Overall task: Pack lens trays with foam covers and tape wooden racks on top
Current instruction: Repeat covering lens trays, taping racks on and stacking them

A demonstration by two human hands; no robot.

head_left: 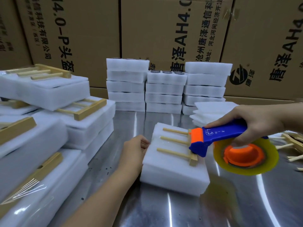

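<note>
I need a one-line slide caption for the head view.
Right hand holds tape dispenser at wooden rack on foam pack; left hand holds the pack's edge.

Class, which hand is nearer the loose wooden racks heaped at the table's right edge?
Right. The right hand, gripping the blue tape dispenser, is beside the wooden racks; the left hand holds the white foam pack farther left.

A shiny steel desk [164, 207] shows bright streaks of reflected light. Behind the desk, along its far edge, stands a wall of brown cardboard boxes [91, 30] — black Chinese print and "AH4.0" running sideways, a round black logo [238, 76] on the rightmost one
</note>
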